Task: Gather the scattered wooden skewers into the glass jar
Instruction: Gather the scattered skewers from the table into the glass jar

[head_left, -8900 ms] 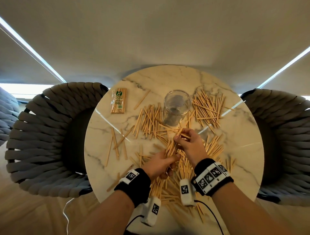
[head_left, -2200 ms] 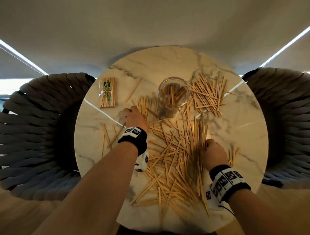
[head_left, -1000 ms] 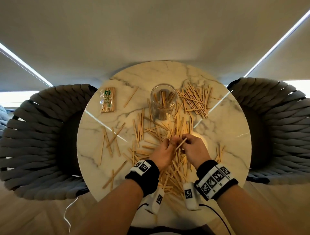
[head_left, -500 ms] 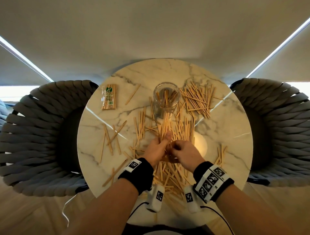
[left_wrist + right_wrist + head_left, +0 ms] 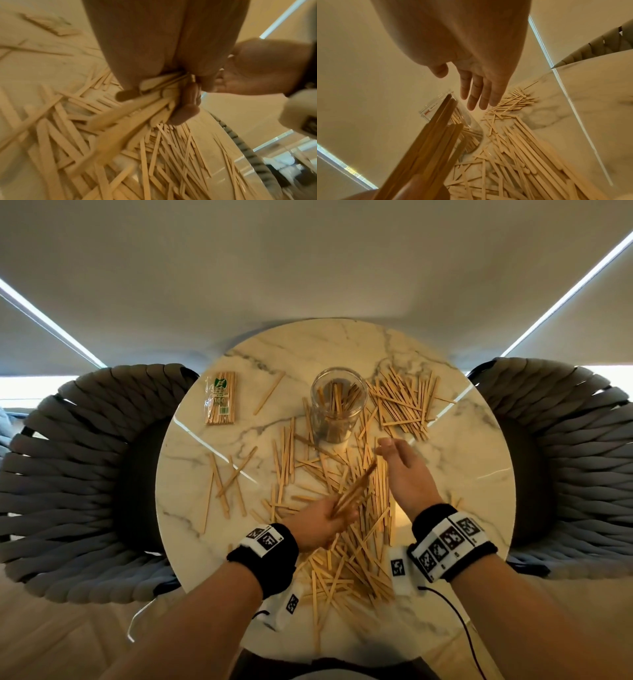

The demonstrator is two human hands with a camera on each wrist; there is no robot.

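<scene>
The glass jar (image 5: 337, 405) stands upright at the table's far middle with several skewers inside; it also shows in the right wrist view (image 5: 443, 112). My left hand (image 5: 337, 511) grips a bundle of skewers (image 5: 356, 491) lifted off the table, tips slanting up-right toward the jar. In the left wrist view my fingers (image 5: 187, 98) curl round that bundle (image 5: 154, 94). My right hand (image 5: 390, 446) is open and empty, fingers (image 5: 476, 94) straight, just near-right of the jar. Loose skewers (image 5: 356, 546) cover the table under both hands.
A heap of skewers (image 5: 404, 405) lies right of the jar, and a few more skewers (image 5: 229, 484) lie at the left. A sealed skewer packet (image 5: 221, 402) sits far left. The round marble table (image 5: 472, 460) has woven chairs at left (image 5: 68, 474) and right (image 5: 575, 460).
Half a second ago both hands held the bundle together. Now my right hand has let go and moved up toward the jar; my left hand alone holds the bundle, tilted up-right.
</scene>
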